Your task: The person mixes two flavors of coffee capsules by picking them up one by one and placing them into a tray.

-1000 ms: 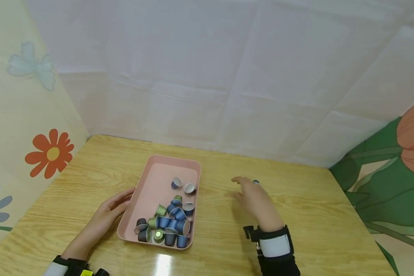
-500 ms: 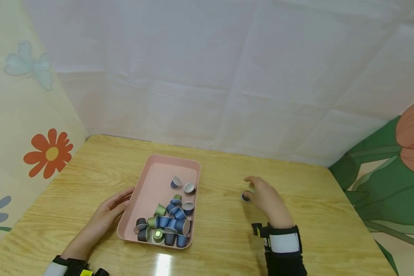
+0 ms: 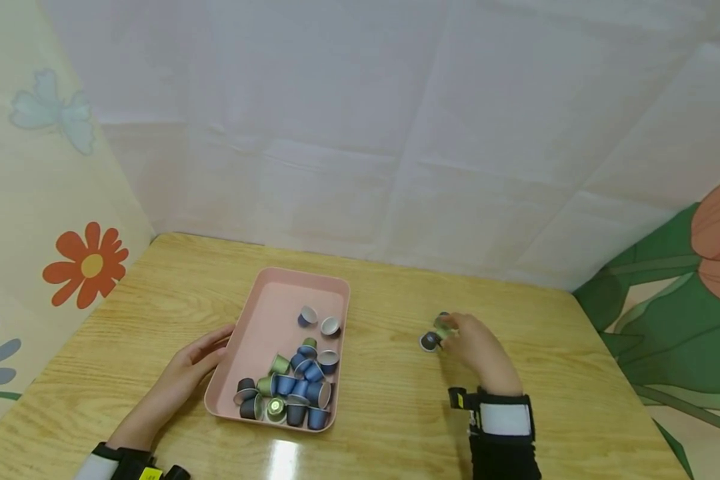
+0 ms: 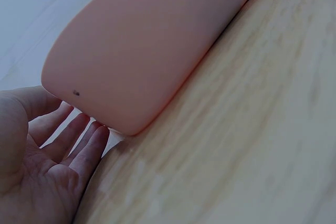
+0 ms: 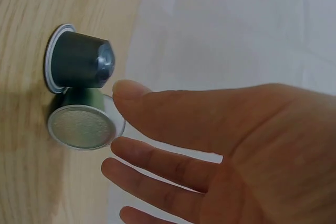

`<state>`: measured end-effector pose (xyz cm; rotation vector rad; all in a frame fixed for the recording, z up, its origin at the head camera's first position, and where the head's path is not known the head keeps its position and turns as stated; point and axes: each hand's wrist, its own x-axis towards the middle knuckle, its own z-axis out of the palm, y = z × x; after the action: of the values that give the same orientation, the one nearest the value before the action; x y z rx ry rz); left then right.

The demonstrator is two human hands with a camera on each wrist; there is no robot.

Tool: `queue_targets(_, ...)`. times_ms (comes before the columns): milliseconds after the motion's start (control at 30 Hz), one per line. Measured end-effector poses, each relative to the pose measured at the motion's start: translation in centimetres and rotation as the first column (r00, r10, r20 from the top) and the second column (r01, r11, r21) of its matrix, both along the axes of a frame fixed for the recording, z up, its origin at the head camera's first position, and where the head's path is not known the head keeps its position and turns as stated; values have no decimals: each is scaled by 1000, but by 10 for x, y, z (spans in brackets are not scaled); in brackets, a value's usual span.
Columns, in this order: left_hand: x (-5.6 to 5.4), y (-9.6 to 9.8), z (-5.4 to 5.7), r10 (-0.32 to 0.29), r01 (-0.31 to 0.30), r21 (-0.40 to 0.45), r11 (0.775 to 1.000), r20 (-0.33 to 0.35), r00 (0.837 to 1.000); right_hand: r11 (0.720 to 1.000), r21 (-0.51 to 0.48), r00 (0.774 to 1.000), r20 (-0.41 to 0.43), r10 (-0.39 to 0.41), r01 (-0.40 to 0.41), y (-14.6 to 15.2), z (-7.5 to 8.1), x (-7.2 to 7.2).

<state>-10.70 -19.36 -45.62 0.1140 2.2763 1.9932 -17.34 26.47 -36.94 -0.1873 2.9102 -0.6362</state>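
One pink rectangular plastic tray (image 3: pixel 258 333) is counted on one light wooden table (image 3: pixel 576 373). Two capsules are counted on the table outside the tray: one dark grey coffee capsule (image 5: pixel 79 59) and one green coffee capsule (image 5: pixel 84 124). In the tray, two capsules lie apart; the heaped blue, green and dark capsules (image 3: pixel 288 393) cannot be counted exactly.

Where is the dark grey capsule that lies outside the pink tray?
In the head view the dark grey capsule lies on the wooden table, right of the pink tray, by the right hand fingertips and beside a green capsule.
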Motion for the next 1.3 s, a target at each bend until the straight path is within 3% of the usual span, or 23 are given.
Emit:
queue_targets(633, 1, 0, 0, -3, 3, 18, 1000, -4, 1000, 1000, 8, 997, 77, -21, 20, 5, -18, -7)
queue_targets(1067, 1, -1, -1, -19, 20, 28, 999, -25, 1000, 999, 30, 998, 57, -19, 17, 5, -19, -7)
queue_targets(1300, 1, -1, -1, -19, 20, 25, 999, -13, 1000, 998, 36, 997, 55, -58, 56, 2, -13, -7)
